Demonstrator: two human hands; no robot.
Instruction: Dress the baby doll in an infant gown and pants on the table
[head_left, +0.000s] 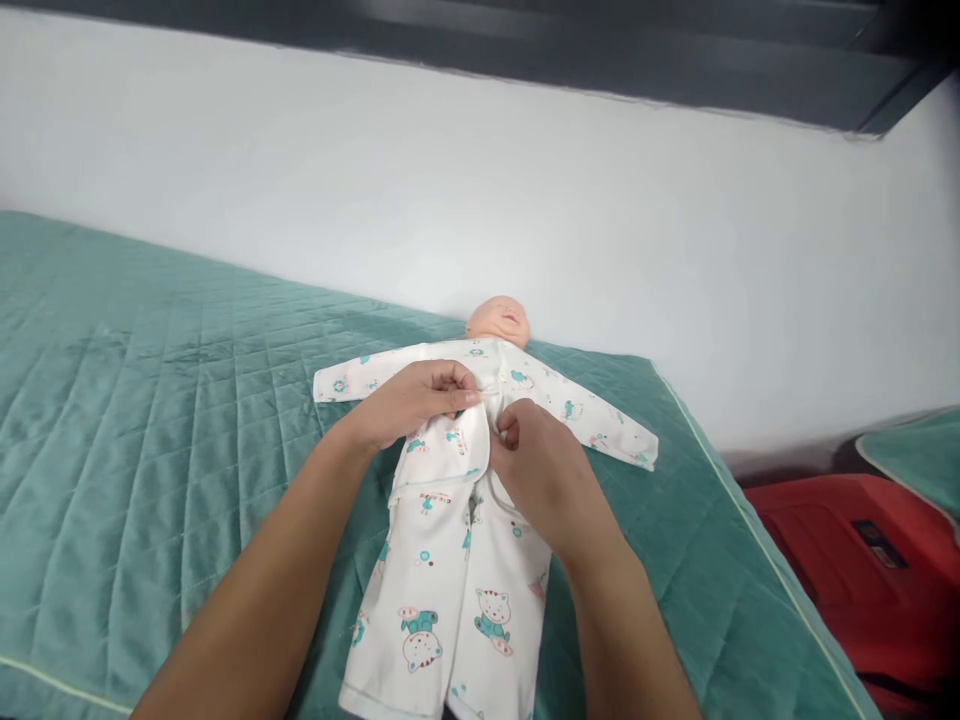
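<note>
A baby doll [499, 322] lies on its back on a green quilted bed cover [150, 400], its head toward the wall. It wears a white romper [450, 570] printed with teal cartoon animals, sleeves spread to both sides. My left hand [416, 400] pinches the left front edge of the romper at the chest. My right hand [544, 470] pinches the opposite front edge, just right of the opening. Both hands' fingers are closed on the fabric and meet at the middle of the chest. Below them the front placket hangs partly apart.
A white wall [525, 200] rises directly behind the doll. The bed's right edge [720, 470] with pale piping runs down to the lower right. Beyond it sits a red object [862, 570], and another green quilted corner [915, 460] shows at far right.
</note>
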